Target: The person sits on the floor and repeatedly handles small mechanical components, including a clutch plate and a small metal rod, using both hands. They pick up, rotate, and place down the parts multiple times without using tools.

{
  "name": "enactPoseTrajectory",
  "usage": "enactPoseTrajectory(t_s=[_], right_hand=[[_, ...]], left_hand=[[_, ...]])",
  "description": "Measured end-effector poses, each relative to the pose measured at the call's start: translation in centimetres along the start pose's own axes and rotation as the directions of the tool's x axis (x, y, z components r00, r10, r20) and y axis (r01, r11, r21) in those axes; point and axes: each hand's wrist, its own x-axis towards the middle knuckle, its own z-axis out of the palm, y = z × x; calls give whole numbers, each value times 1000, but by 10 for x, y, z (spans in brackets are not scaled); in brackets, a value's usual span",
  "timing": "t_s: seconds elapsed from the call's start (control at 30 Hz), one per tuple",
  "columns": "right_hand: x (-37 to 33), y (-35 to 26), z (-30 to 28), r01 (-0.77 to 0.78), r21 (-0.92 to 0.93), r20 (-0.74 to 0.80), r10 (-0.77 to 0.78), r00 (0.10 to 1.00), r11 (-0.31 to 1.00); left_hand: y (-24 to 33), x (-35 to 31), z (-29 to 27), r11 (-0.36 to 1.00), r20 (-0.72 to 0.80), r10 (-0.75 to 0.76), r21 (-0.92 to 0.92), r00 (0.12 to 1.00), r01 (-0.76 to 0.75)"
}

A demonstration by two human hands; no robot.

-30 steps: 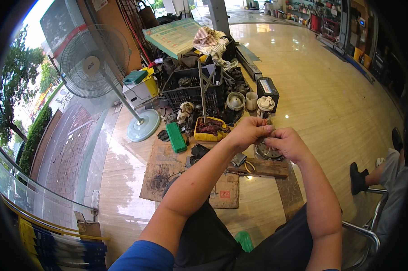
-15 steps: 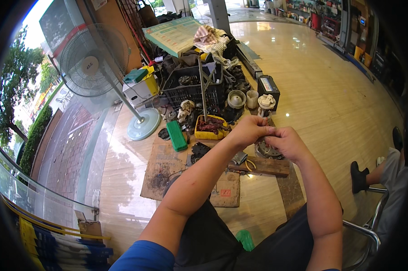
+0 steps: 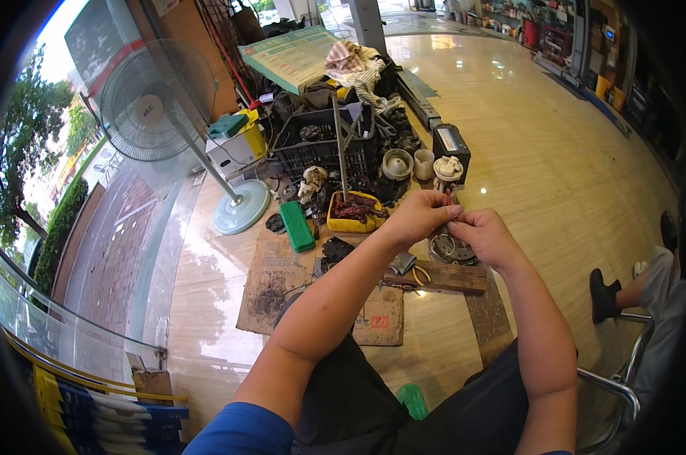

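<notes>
My left hand (image 3: 420, 217) and my right hand (image 3: 483, 233) meet fingertip to fingertip in front of me, both closed in a pinch. A thin reddish piece (image 3: 448, 196) shows at the left fingertips; it is too small to name, and the fingers hide most of it. What the right fingers pinch is hidden. Beyond and below the hands lies a round metal part (image 3: 455, 250). A wooden board (image 3: 453, 279) lies under them, with yellow-handled pliers (image 3: 420, 276) beside its near edge. Behind the hands stands a part with a white top (image 3: 448, 168).
Stained cardboard (image 3: 271, 282) covers the floor ahead, with a green case (image 3: 297, 227) and a yellow tub (image 3: 343, 225) of dark red stuff. Behind stand a black crate (image 3: 320, 155), a blower wheel (image 3: 397, 165) and a battery (image 3: 457, 144). A fan (image 3: 240, 206) stands left; someone sits right.
My fingertips have shifted slightly, with the right hand a little lower against the left. The thin reddish piece now shows above the fingers.
</notes>
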Motion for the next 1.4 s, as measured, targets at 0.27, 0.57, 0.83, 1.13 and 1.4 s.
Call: enactPoseTrajectory(t_s=[0.27,0.57,0.83,1.13,1.4], right_hand=[[-4,-5,-12,-156,160,51,149,987,975],[-1,-6,-13,-203,306,71,190,979,930],[-1,-5,-11,-134,99,70,128,989,986],[-6,-15,-6,-152,174,56,144,988,973],[-2,-5,-4,-63,199,-41,73,996,978]], left_hand=[[10,-1,3,995,-134,-92,17,987,95],[-5,8,-9,993,-140,-107,-59,984,99],[-5,6,-8,995,-108,-99,-14,989,98],[-4,4,-4,988,-32,3,-151,999,-8],[-2,3,-2,999,-59,2,51,998,1]])
